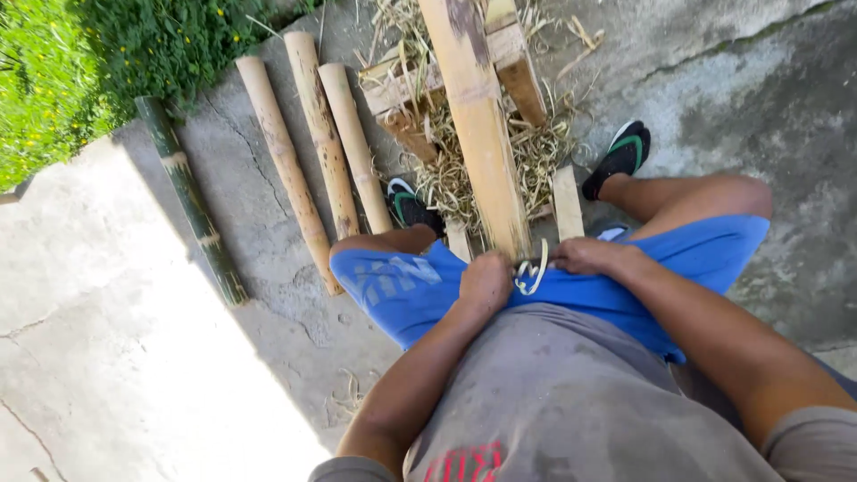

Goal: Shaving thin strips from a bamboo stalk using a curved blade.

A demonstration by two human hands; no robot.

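Left hand [485, 282] is clenched and right hand [585, 256] closed, both gripping a two-handled drawknife [531, 268] against the near end of a bamboo pole [475, 116], which slopes away over a wooden frame [420, 85]. Shavings [536, 152] lie beneath; three pale bamboo lengths [326, 134] lie left.

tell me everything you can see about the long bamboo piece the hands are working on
The bamboo piece is a long, pale tan split length with a flat, smooth-looking face and a dark smudge near its far end. It slopes from the top of the picture down to the person's lap, resting on a rough wooden stand amid dry shavings. Its near end lies between the left hand and right hand, which grip a tool with a curl of shaving; the tool itself is mostly hidden.
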